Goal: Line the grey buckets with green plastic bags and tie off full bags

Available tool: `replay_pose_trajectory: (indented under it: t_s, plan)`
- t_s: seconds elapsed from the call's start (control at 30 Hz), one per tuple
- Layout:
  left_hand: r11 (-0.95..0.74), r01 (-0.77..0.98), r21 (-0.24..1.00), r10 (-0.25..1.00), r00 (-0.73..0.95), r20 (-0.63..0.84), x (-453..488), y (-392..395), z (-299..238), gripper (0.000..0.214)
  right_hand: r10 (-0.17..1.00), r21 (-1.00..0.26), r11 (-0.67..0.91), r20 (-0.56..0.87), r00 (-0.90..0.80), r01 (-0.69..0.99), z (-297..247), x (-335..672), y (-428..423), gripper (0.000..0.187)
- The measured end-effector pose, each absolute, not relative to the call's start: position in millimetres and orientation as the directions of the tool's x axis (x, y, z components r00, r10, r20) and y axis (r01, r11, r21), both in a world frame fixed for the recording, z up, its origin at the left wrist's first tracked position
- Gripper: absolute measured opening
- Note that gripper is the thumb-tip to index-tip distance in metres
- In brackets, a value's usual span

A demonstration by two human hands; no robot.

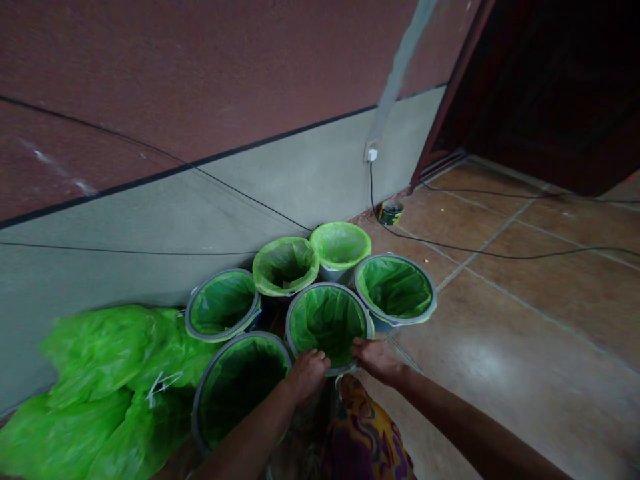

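A round bin [330, 320] with a grey rim and a green plastic bag lining stands right in front of me. My left hand [309, 373] has its fingers curled over the near left part of that rim. At the near right part of the same rim, my right hand [376, 359] is closed on the edge. Close to my left forearm is another lined bin [200, 393], partly hidden by the arm. A third grey-rimmed bin [397, 290] stands just beyond my right hand.
Near the wall are a lined bin [223, 303] and two bins with green bags folded over their rims [286, 267] [341, 245]. Tied green bags [100, 387] lie at left. A can [391, 212] and a black cord [480, 251] are on the tiled floor.
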State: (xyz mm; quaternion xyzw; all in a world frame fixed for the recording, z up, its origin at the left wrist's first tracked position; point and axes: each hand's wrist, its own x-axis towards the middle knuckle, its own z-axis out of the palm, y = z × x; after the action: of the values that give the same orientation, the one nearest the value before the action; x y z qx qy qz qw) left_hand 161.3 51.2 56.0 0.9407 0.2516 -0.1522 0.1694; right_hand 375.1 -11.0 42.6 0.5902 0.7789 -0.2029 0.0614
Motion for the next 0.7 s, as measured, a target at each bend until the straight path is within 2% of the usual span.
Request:
replay_pose_trajectory:
  t_s: [0.13, 0.23, 0.4, 0.57, 0.7]
  plan:
    - [-0.814, 0.511, 0.276, 0.389, 0.832, -0.394, 161.1, 54.8, 70.4, 0.022, 0.874, -0.265, 0.267, -0.339, -0.349, 0.927, 56.2, 376.9, -5.9, 0.02]
    - [-0.803, 0.522, 0.289, 0.392, 0.827, -0.403, 157.5, 54.8, 77.1, 0.022, 0.888, -0.244, 0.258, -0.322, -0.329, 0.935, 63.7, 376.5, -8.5, 0.019]
    - [-0.799, 0.544, 0.257, 0.41, 0.805, -0.428, 151.8, 51.2, 70.5, 0.026, 0.916, -0.247, 0.253, -0.251, -0.314, 0.936, 63.9, 377.9, -17.6, 0.025]
    - [-0.78, 0.564, 0.272, 0.443, 0.803, -0.398, 153.6, 49.3, 65.0, 0.024, 0.917, -0.244, 0.223, -0.275, -0.288, 0.944, 54.0, 379.4, -19.0, 0.023]
    - [-0.799, 0.553, 0.237, 0.435, 0.804, -0.406, 155.6, 49.5, 65.2, 0.024, 0.937, -0.313, 0.168, -0.245, -0.25, 0.935, 48.4, 380.6, -22.0, 0.023]
